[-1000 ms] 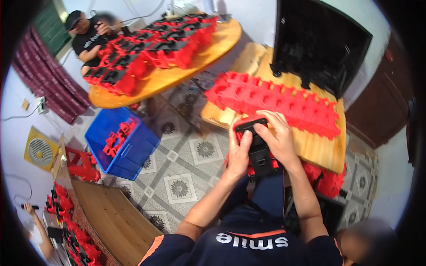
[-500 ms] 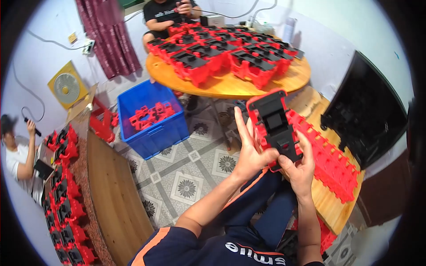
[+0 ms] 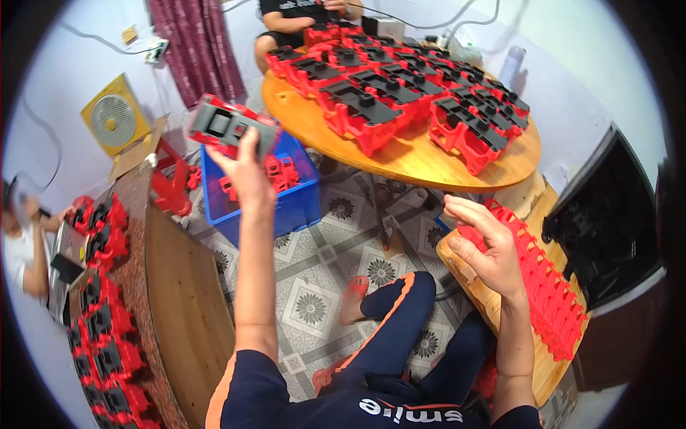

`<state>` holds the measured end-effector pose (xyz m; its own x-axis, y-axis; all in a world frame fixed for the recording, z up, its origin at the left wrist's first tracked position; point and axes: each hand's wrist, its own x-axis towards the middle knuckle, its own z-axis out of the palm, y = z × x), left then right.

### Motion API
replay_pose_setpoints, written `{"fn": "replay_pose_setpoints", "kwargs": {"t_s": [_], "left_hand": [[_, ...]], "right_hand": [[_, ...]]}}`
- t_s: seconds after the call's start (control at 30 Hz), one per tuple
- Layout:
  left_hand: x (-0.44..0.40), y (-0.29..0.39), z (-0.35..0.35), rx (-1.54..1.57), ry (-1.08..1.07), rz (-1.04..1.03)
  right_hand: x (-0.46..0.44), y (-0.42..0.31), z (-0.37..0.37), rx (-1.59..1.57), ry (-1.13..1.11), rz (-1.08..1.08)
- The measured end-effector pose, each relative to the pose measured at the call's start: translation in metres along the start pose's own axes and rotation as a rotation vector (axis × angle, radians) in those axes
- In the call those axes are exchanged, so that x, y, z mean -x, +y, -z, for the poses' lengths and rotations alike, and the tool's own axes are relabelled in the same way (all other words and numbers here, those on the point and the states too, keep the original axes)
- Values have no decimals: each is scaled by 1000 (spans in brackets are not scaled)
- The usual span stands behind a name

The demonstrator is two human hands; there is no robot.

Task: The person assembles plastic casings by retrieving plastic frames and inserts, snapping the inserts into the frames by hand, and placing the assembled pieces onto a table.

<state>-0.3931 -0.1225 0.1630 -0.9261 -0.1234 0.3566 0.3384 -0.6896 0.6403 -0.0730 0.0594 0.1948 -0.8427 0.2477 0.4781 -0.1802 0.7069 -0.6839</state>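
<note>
My left hand (image 3: 246, 168) holds a red and black plastic part (image 3: 227, 127) by its lower right side, raised above the blue bin (image 3: 268, 214). Red pieces (image 3: 282, 171) lie inside that bin. On the right, my right hand (image 3: 489, 247) is in the air with its fingers apart and nothing in it, close to the row of red plastic parts (image 3: 543, 286) on the wooden bench (image 3: 493, 293).
A round wooden table (image 3: 429, 171) carries many red and black assemblies (image 3: 379, 107); a person (image 3: 286, 25) sits behind it. More assemblies (image 3: 107, 357) line a counter (image 3: 164, 343) at left, where another person (image 3: 28, 257) works. A black screen (image 3: 607, 222) stands at right.
My left hand has carried the red and black part left, over to the blue bin's side. My right hand has let go of it and is apart. The view has turned left.
</note>
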Motion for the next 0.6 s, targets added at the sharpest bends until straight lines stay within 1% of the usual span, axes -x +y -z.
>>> {"fn": "replay_pose_setpoints", "kwargs": {"t_s": [0.03, 0.07, 0.1, 0.17, 0.2, 0.23, 0.3, 0.33, 0.37, 0.43, 0.5, 0.57, 0.6], "left_hand": [[-14, -3, 0, -51, -41, -90], [-17, -1, -4, -64, -73, -134], [-14, 8, -5, -19, -158, -73], [23, 27, -14, 143, -249, 150], [53, 32, -22, 125, -377, 208], [89, 35, -36, 108, -500, 259], [155, 37, -67, -11, -573, 514], [177, 26, -82, 39, -571, 599], [195, 20, -96, 110, -579, 727], [212, 4, -115, 211, -533, 814], [217, -11, -126, 220, -537, 689], [211, -24, -129, 88, -555, 706], [210, -31, -132, 47, -560, 670]], "right_hand": [[6, 5, 3, 34, -3, -6], [13, 10, 5, 67, -4, -15], [21, 14, 6, 75, 22, -57], [38, 23, 9, 34, 16, -168], [45, 26, 14, -53, -39, -248], [48, 25, 11, -49, -33, -272], [44, 16, -9, -181, 213, -35], [38, 14, -13, 77, 243, 92], [35, 18, -16, 184, 308, 133], [28, 27, -20, 407, 454, 192], [21, 43, -17, -133, 446, -149], [7, 62, -7, -366, 452, -143], [3, 81, -2, -167, 443, -94]]}}
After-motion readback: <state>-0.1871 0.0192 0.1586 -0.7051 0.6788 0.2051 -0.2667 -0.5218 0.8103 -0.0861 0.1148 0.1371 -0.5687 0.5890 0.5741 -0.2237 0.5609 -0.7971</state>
